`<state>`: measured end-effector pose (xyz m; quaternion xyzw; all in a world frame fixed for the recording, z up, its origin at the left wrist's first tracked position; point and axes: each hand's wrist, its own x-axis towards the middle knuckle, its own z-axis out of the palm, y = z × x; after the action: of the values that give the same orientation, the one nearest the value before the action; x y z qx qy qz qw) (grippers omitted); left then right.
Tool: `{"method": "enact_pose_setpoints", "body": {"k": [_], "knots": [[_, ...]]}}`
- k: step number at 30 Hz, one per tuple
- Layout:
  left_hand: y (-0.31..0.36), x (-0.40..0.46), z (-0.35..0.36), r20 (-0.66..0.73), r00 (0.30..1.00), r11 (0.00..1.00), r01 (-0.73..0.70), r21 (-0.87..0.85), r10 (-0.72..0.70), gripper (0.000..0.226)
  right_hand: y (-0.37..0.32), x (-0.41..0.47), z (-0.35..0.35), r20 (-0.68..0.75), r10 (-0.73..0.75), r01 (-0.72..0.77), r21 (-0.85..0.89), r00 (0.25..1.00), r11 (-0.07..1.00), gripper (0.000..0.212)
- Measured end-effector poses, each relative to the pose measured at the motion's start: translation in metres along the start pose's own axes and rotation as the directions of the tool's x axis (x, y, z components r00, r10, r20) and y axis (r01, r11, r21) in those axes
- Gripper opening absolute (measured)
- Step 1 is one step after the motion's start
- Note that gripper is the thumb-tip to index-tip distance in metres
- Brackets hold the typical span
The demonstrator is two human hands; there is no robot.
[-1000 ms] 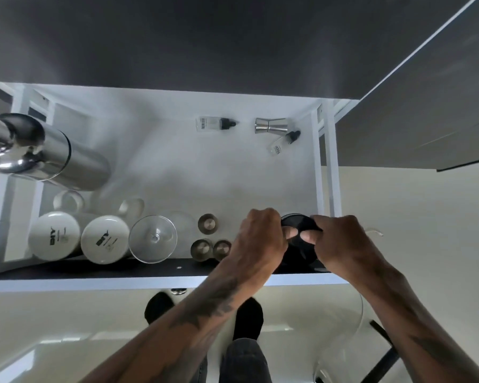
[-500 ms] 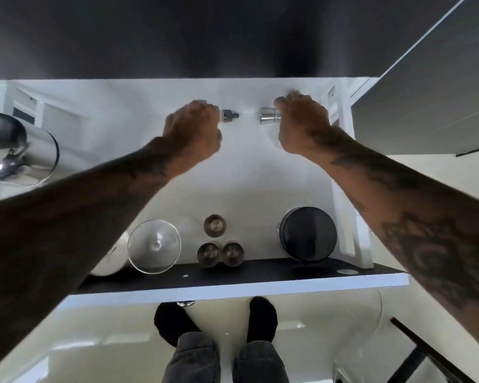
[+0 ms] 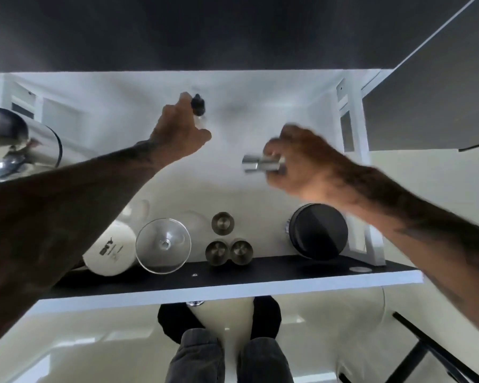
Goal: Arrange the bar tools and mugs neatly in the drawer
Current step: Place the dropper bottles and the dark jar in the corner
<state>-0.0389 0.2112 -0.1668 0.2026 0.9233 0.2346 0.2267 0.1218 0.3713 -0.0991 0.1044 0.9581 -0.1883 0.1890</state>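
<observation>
over the open drawer [image 3: 274, 100], left hand [image 3: 177, 134] fingers grip a small dropper bottle [image 3: 199, 109] near the back; right hand [image 3: 302, 167] fingers clasp the steel jigger [image 3: 260, 163], blurred, mid-drawer

right hand [image 3: 304, 167] is motion-blurred; its fingers smear over the far end of the steel jigger [image 3: 263, 163], so the grip can't be read exactly. left hand [image 3: 177, 134] covers most of a small dropper bottle [image 3: 199, 106]; only the dark cap & a bit of clear body show past the fingers. white mug [image 3: 109, 248], below the left forearm, is partly hidden by it; print too small to read. steel shaker [image 3: 14, 142], left of the left hand, is cut by the frame edge.
</observation>
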Motion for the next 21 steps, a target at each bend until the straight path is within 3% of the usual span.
{"method": "enact_pose_setpoints", "body": {"k": [2,5,10,16,21], "knots": [[0.000,-0.013,-0.010,0.003,1.000,0.999,-0.004,-0.041,0.005,0.044,-0.026,-0.025,0.013,0.162,-0.029,0.016,0.078,0.986,0.997,0.040],[0.005,-0.033,-0.017,0.038,0.997,0.996,-0.062,-0.061,0.064,0.041,-0.046,-0.032,0.043,0.279,-0.095,0.085,0.050,0.955,0.995,0.044],[0.010,-0.054,-0.019,0.126,0.975,0.982,-0.181,-0.043,0.185,0.038,-0.043,-0.023,0.058,0.340,-0.101,0.092,0.044,0.935,0.995,0.048],[0.012,-0.060,-0.010,0.180,0.958,0.975,-0.220,-0.033,0.222,0.037,-0.043,-0.020,0.062,0.410,-0.171,0.166,0.049,0.896,0.985,0.053],[0.020,-0.061,0.004,0.228,0.946,0.972,-0.234,-0.014,0.231,0.034,-0.041,-0.027,0.043,0.422,-0.120,0.125,0.017,0.899,0.992,0.059]]}}
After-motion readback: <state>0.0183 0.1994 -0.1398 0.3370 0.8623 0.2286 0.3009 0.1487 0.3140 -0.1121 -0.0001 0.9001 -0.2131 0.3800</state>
